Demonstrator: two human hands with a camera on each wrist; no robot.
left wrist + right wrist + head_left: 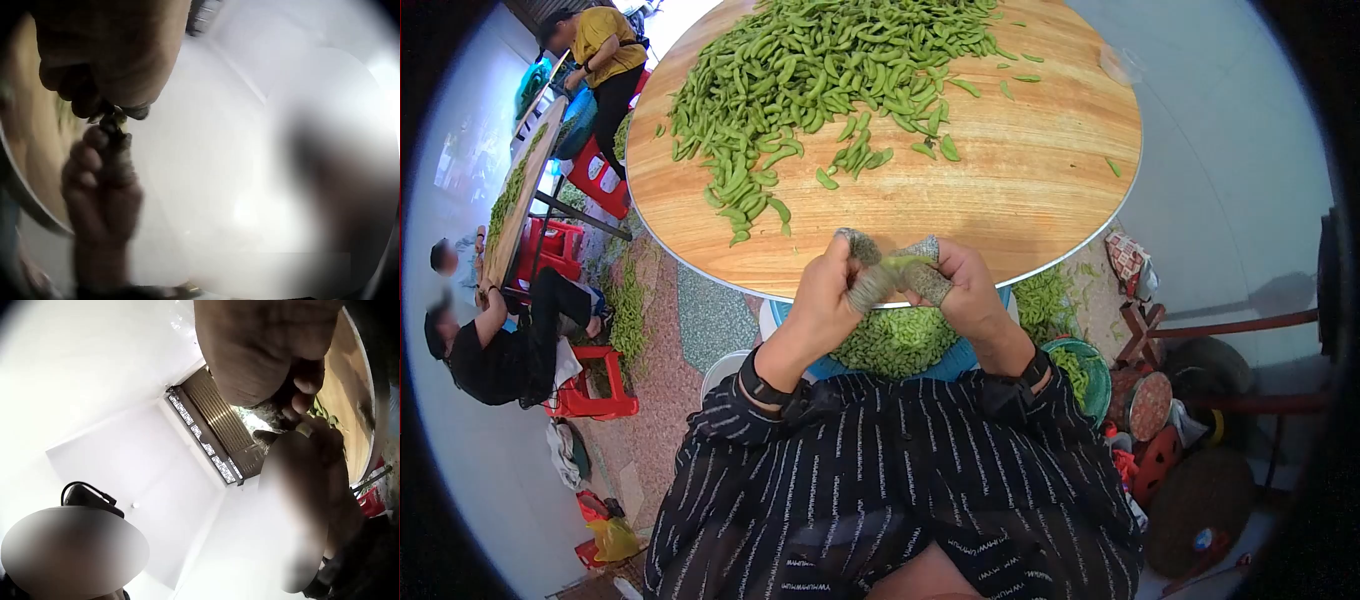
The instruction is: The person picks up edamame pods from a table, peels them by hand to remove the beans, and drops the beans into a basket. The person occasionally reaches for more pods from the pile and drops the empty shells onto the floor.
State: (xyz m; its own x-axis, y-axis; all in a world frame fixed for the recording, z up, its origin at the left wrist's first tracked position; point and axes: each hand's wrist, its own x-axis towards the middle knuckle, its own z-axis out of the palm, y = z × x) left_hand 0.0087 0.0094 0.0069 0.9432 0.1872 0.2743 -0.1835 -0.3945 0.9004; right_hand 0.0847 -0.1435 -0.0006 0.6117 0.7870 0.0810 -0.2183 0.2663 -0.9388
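At the near edge of the round wooden table (1020, 215), my left hand (825, 295) and right hand (970, 290) meet tip to tip. Grey knitted covers wrap some of the fingers and thumbs. Both hands pinch a green soybean pod (894, 263), mostly hidden by the fingers. The wrist views show the same meeting of fingertips, dark and blurred, with a bit of yellow-green between them. A large heap of soybean pods (830, 75) covers the far side of the table. Below the hands, shelled green beans (897, 342) fill a blue basin (967, 360).
A green basket (1092, 375) of pods stands by my right side, with pods (1045, 300) on the floor behind it. At left, people sit and stand around another table (515, 200) with red stools (595, 385). A wooden rack (1145, 335) is at right.
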